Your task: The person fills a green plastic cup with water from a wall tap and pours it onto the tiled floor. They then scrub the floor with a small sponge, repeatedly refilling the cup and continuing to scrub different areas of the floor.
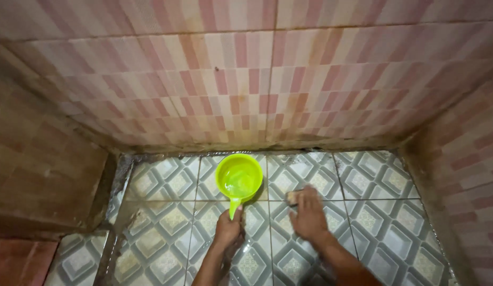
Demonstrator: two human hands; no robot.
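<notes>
My left hand (227,229) grips the handle of a bright green plastic dipper (239,178) that rests on the wet patterned floor tiles (373,180) and holds some water. To its right, my right hand (309,214) presses a small tan scrubbing sponge (293,198) flat against the floor, the fingers covering most of it. Both forearms come in from the bottom edge of the head view.
A wall of pink and cream tiles (246,79) with stained lower grout rises just behind the dipper. A brownish tiled ledge (40,169) stands at the left and another tiled wall (469,175) at the right, boxing in the floor.
</notes>
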